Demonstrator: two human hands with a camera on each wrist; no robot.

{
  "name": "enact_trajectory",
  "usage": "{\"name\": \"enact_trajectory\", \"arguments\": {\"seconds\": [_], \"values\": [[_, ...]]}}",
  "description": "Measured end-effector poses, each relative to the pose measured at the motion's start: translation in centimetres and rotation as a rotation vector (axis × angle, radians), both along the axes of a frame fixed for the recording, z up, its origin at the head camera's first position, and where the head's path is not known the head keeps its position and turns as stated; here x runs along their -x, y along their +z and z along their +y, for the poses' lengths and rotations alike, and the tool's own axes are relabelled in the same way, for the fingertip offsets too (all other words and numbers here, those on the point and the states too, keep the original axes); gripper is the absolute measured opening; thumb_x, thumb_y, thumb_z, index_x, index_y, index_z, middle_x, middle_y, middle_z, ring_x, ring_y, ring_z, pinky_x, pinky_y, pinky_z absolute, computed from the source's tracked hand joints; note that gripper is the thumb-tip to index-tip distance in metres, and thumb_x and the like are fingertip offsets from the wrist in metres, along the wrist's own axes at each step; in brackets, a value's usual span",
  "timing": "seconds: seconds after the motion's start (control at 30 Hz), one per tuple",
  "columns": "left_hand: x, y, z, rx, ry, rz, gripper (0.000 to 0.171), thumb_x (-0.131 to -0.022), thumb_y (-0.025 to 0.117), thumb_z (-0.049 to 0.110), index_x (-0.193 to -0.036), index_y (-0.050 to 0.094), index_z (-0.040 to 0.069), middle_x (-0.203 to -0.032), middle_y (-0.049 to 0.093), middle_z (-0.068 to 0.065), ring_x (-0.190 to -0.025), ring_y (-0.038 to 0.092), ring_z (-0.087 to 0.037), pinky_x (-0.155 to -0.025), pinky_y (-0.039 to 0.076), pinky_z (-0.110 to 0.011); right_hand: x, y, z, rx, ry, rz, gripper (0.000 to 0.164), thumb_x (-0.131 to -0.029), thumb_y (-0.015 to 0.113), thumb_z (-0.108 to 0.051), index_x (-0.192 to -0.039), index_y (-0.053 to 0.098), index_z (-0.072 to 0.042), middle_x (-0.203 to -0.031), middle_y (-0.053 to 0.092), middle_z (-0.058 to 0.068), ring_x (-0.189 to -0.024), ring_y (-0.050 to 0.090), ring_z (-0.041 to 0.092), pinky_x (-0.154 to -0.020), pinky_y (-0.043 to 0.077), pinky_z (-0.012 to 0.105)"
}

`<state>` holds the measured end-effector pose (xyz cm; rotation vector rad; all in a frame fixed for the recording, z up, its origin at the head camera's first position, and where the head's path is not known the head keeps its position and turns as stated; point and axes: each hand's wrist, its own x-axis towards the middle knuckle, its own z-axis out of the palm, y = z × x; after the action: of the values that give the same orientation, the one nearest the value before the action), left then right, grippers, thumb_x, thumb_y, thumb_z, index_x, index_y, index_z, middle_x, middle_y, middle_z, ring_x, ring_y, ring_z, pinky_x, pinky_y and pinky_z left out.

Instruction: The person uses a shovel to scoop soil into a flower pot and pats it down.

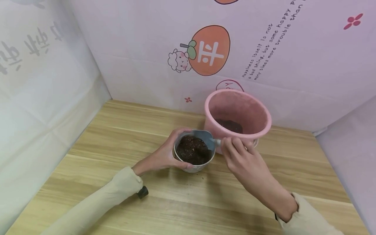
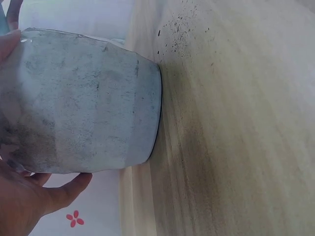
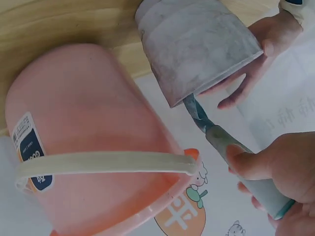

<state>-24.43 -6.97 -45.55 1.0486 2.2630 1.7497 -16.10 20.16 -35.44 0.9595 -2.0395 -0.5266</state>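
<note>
My left hand (image 1: pixel 164 155) grips a grey, weathered plant pot (image 1: pixel 197 169) from its left side, thumb across the near rim and fingers round the far side. Dark soil (image 1: pixel 191 152) fills much of the pot. In the left wrist view the pot's wall (image 2: pixel 88 103) reaches down to the wooden table. A blue-grey hand trowel (image 1: pixel 206 138) has its blade inside the pot along the right-hand rim. Its pale handle (image 3: pixel 224 140) is wrapped by the fingers and thumb of my right hand (image 1: pixel 246 163), to the right of the pot.
Close behind and right of the pot stands a pink bucket (image 1: pixel 255 114) with dark soil (image 1: pixel 230 125) at its bottom and a white carry handle (image 3: pixel 113 162). Printed white sheets (image 1: pixel 132 49) wall the table. Soil crumbs (image 2: pixel 177 37) lie on the wood near the pot.
</note>
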Motion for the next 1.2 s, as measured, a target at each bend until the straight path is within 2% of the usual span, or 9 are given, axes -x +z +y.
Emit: {"name": "enact_trajectory", "arguments": {"seconds": [0.2,0.27,0.43,0.53,0.73,1.0,1.1,1.2], "values": [[0.2,0.0,0.1,0.017,0.015,0.022,0.11,-0.067,0.099,0.019,-0.155,0.033,0.028,-0.158,0.037,0.005,-0.15,0.036,-0.026,-0.126,0.025,-0.053,-0.2,0.7,-0.2,0.05,0.048,0.057,0.029,-0.103,0.036,0.008,-0.12,0.059,0.015,-0.1,0.052,0.02,-0.085,0.047,0.03,-0.076,0.046,0.038],[0.2,-0.1,0.1,0.022,0.023,0.019,0.108,-0.067,0.099,0.019,-0.153,0.034,0.028,-0.159,0.036,0.005,-0.151,0.036,-0.023,-0.126,0.025,-0.052,-0.1,0.6,-0.3,0.034,0.063,0.062,0.029,-0.102,0.037,0.007,-0.12,0.059,0.014,-0.1,0.052,0.02,-0.086,0.047,0.03,-0.076,0.044,0.037],[0.1,-0.2,0.1,-0.009,0.03,0.008,0.102,-0.066,0.099,0.016,-0.147,0.036,0.023,-0.161,0.035,-0.002,-0.151,0.035,-0.023,-0.126,0.024,-0.055,0.2,-0.1,-0.3,-0.137,0.046,0.061,0.031,-0.103,0.036,0.007,-0.122,0.059,0.012,-0.109,0.056,0.017,-0.096,0.05,0.027,-0.092,0.049,0.034],[0.1,-0.2,0.2,-0.036,0.019,0.004,0.101,-0.067,0.098,0.014,-0.146,0.034,0.019,-0.161,0.035,-0.006,-0.15,0.036,-0.027,-0.126,0.024,-0.057,0.2,-0.1,0.1,-0.16,0.053,0.052,0.031,-0.103,0.034,0.007,-0.12,0.06,0.009,-0.11,0.056,0.016,-0.099,0.051,0.027,-0.095,0.05,0.034],[-0.1,0.4,0.0,-0.015,0.006,-0.022,0.098,-0.07,0.097,0.014,-0.146,0.035,0.021,-0.163,0.032,-0.004,-0.151,0.036,-0.031,-0.125,0.026,-0.061,-0.1,0.8,1.1,-0.043,0.07,0.0,0.029,-0.103,0.037,0.006,-0.122,0.059,0.011,-0.106,0.055,0.018,-0.094,0.051,0.029,-0.081,0.045,0.035],[0.0,0.2,-0.1,0.008,0.002,-0.013,0.097,-0.071,0.097,0.017,-0.146,0.035,0.021,-0.163,0.032,-0.004,-0.151,0.035,-0.031,-0.123,0.028,-0.064,-0.3,1.0,1.9,0.061,0.032,-0.074,0.034,-0.105,0.029,0.007,-0.122,0.058,0.006,-0.106,0.054,0.016,-0.095,0.051,0.032,-0.08,0.046,0.04],[0.0,0.2,-0.1,0.012,0.005,-0.004,0.098,-0.07,0.097,0.017,-0.145,0.035,0.021,-0.163,0.033,-0.004,-0.152,0.034,-0.029,-0.124,0.027,-0.063,-0.3,1.2,2.0,0.103,0.047,-0.095,0.031,-0.102,0.033,0.01,-0.122,0.058,0.007,-0.105,0.052,0.017,-0.093,0.05,0.034,-0.079,0.044,0.042],[0.1,0.1,-0.2,0.025,0.012,0.005,0.099,-0.07,0.097,0.017,-0.145,0.034,0.022,-0.163,0.032,-0.004,-0.153,0.032,-0.027,-0.124,0.026,-0.061,-0.1,1.5,2.2,0.176,0.097,-0.113,0.028,-0.097,0.042,0.013,-0.119,0.06,0.008,-0.103,0.051,0.018,-0.091,0.048,0.036,-0.076,0.04,0.046]]}}
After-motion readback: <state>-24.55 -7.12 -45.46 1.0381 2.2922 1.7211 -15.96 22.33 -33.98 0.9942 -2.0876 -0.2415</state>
